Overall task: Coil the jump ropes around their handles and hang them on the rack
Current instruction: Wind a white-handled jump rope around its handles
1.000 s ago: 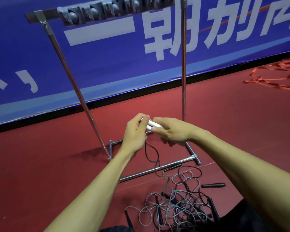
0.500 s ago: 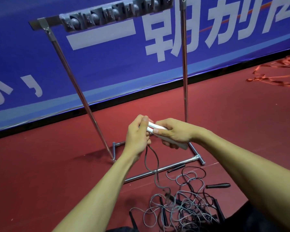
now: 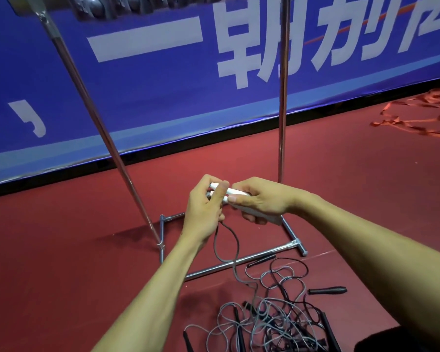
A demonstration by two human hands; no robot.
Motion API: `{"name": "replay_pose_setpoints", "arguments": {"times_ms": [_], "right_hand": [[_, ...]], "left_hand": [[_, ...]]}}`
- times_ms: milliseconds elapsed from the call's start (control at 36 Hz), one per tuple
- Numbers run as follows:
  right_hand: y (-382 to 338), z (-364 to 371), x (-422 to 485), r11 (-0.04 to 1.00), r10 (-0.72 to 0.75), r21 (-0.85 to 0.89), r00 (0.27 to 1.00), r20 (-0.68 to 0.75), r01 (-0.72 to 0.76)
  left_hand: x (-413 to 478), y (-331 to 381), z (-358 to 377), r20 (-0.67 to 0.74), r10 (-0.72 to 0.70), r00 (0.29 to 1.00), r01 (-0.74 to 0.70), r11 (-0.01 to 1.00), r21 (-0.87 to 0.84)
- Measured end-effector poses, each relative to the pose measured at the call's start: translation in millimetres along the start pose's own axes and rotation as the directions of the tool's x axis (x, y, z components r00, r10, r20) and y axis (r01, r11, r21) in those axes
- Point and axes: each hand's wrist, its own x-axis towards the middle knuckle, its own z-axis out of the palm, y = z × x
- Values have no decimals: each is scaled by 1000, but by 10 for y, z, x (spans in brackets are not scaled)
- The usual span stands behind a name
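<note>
left hand [image 3: 205, 209] in front of rack [image 3: 283, 102] base, pinched tips of white handles [image 3: 236, 191] | right hand [image 3: 263, 203] wrapped round same handles | grey cord [image 3: 238, 246] hung down past rack's front bar | rope pile [image 3: 272, 323] on floor, near side of rack

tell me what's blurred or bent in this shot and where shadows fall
Head view: the hook bar up top is smeared by blur; head view, wide-angle bend seems to tilt the left pole and curve the banner; head view, a soft shadow lies on the red floor by the pole's foot; the white handles are sharp.
</note>
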Motion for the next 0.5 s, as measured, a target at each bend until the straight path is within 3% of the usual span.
{"name": "replay_pose_setpoints", "arguments": {"times_ms": [167,278,333,389,444,472,500], "right_hand": [[95,13,269,999,48,-10,999,-23,-48],[236,-13,484,921,-104,-389,950,-295,-20],[425,13,536,917,-215,-399,833,-509,-7],[636,116,530,957,-254,-287,594,-763,39],[824,305,505,990,-127,-102,320,-939,95],[888,417,507,989,-15,23,250,-968,149],[940,537,528,961,114,172,257,-960,215]], "left_hand": [[184,-245,-59,-96,15,995,-12,1000,26],[256,-461,-134,-213,30,977,-37,999,-27],[286,-563,-155,-299,-3,954,-31,994,-108],[308,-666,-154,-376,-37,926,-29,985,-168],[322,-771,-136,-436,-47,899,-44,980,-196],[337,-812,-117,-455,-46,889,-51,979,-199],[357,-845,-93,-465,-48,884,-52,978,-200]]}}
